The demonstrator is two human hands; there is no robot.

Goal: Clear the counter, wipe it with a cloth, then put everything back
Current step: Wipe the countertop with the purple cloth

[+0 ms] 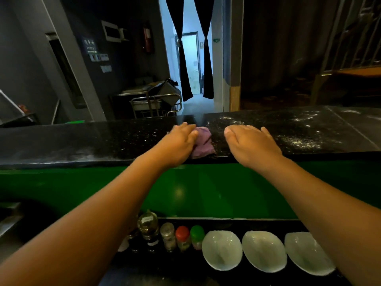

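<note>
A black speckled counter [82, 139] runs across the middle of the head view, with white powder scattered over its right part. A crumpled purple cloth [203, 144] lies on it near the centre. My left hand [178, 143] rests flat on the cloth's left side, fingers straight. My right hand [250, 144] lies palm down on the counter just right of the cloth, fingers straight, holding nothing. Both forearms reach over the green front panel [206, 190].
On the lower shelf stand a glass oil bottle [148, 226], spice jars with a red lid [182, 234] and a green lid [197, 233], and three white bowls [222, 249]. Beyond the counter are a metal trolley [156, 104] and a curtained doorway [190, 58].
</note>
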